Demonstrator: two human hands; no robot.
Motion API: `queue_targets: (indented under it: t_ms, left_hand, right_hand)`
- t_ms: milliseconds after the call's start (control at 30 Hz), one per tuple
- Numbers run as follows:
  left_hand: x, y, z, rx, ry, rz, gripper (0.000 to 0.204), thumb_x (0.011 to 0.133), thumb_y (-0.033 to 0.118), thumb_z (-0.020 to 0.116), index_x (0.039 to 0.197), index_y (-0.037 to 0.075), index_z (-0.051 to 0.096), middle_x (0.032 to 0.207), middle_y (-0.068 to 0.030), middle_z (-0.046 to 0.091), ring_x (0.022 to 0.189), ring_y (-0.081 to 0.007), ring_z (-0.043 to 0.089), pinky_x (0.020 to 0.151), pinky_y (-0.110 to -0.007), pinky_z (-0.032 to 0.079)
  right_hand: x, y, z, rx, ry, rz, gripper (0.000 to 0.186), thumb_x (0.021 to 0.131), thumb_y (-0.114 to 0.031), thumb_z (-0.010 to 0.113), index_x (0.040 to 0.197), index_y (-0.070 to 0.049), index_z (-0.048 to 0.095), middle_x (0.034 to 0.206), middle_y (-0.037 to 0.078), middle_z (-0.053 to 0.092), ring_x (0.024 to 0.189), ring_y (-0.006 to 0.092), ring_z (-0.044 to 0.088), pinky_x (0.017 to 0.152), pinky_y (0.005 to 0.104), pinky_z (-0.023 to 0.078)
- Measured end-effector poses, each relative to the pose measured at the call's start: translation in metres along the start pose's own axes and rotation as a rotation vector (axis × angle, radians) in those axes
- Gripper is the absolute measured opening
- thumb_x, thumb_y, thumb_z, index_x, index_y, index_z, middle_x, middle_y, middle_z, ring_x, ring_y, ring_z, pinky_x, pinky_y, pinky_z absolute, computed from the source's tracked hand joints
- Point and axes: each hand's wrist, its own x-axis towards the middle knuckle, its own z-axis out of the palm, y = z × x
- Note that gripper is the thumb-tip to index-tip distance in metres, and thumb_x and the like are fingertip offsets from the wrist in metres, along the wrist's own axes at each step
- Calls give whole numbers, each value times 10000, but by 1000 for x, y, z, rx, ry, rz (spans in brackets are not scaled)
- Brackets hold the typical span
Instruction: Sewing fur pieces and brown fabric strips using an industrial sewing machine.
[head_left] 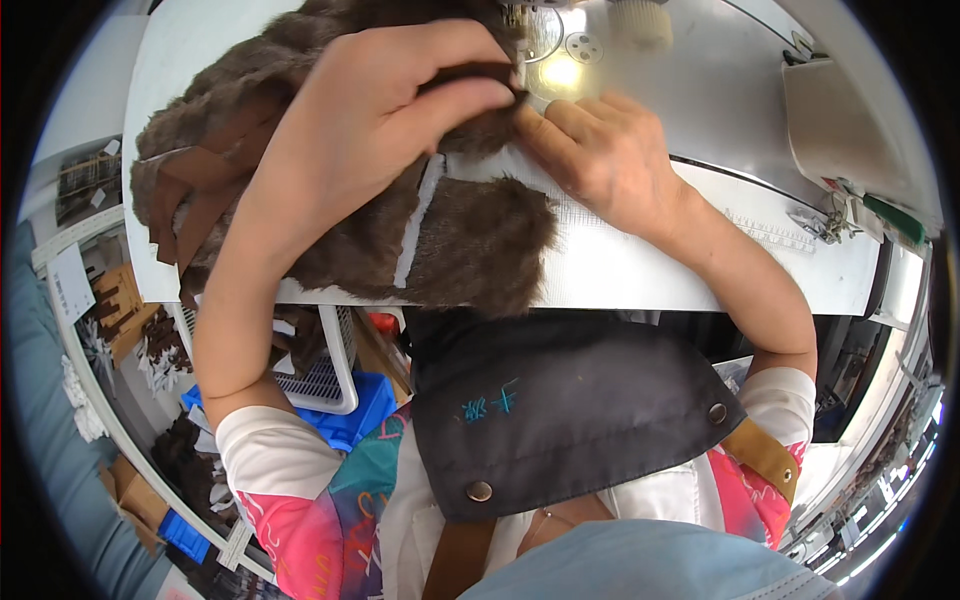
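Brown fur fabric (365,240) bunched on the white counter (620,275), spread from about 10 round to 12 o'clock; cannot tell if one piece or several. White strip (420,220) runs along it at 11 o'clock, fur either side. Brown ribbons (205,172) lie loose on top at 10 o'clock.

Left hand (375,120) at 11 o'clock, arched over the fur. Its fingers (470,98) nearly closed, tips together on a dark fur edge just short of 12 o'clock; slight blur. Right hand (605,155) at 1 o'clock, fingers curled in, foremost tip at that same edge, just beside the left tips. Whether it grips or only presses, cannot tell.

Beyond the hands, metal plate (715,100) between 1 and 2 o'clock, lamp glare on it near the fingertips. Round metal disc (584,47) and cream knob (640,25) at about 1 o'clock. Clear ruler (775,232) flat on the counter between 2 and 3 o'clock, small metal parts (820,225) at its far end, green handle (895,218) past those.

Below the counter edge: black apron (570,420) at 5 o'clock, white basket (345,365) at 8, blue bin (365,405) just beside it between 7 and 8. Cardboard box (135,490) further out at 8 o'clock, blue tray (185,535) next to it.
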Motion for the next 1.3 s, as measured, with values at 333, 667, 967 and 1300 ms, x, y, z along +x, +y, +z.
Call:
queue_targets:
  t_ms: [333, 667, 967, 1300]
  left_hand:
    - [23, -36, 8, -253, -337, -315, 169, 861, 169, 616, 833, 2, 612, 680, 4, 581, 597, -39, 520, 513, -191, 434]
    - [22, -37, 14, -294, -291, -370, 191, 855, 181, 619, 756, 19, 594, 650, 5, 578, 589, -35, 518, 502, -186, 421]
    - [7, -37, 3, 151, -112, 64, 167, 806, 130, 629, 921, 11, 656, 824, -19, 604, 702, -95, 551, 599, -241, 457]
    - [-8, -73, 20, 533, 61, 725, 330, 692, 46, 601, 1021, 44, 635, 1066, -20, 622, 926, -194, 593, 795, -275, 506]
  right_hand:
    - [0, 14, -4, 201, 164, 114, 297, 675, -25, 615, 969, -61, 642, 734, 34, 542, 634, 189, 570, 508, 309, 462]
    - [3, 8, 6, 34, 177, 6, 296, 695, -100, 644, 989, -97, 684, 825, 0, 530, 730, 154, 507, 604, 270, 436]
    - [6, 10, 2, 17, 86, -39, 260, 730, -123, 612, 975, -69, 681, 843, 12, 518, 800, 157, 498, 713, 271, 398]
    - [8, 8, -3, -122, 79, -130, 271, 730, -126, 598, 980, -52, 675, 1120, 34, 585, 1085, 194, 495, 872, 334, 381]
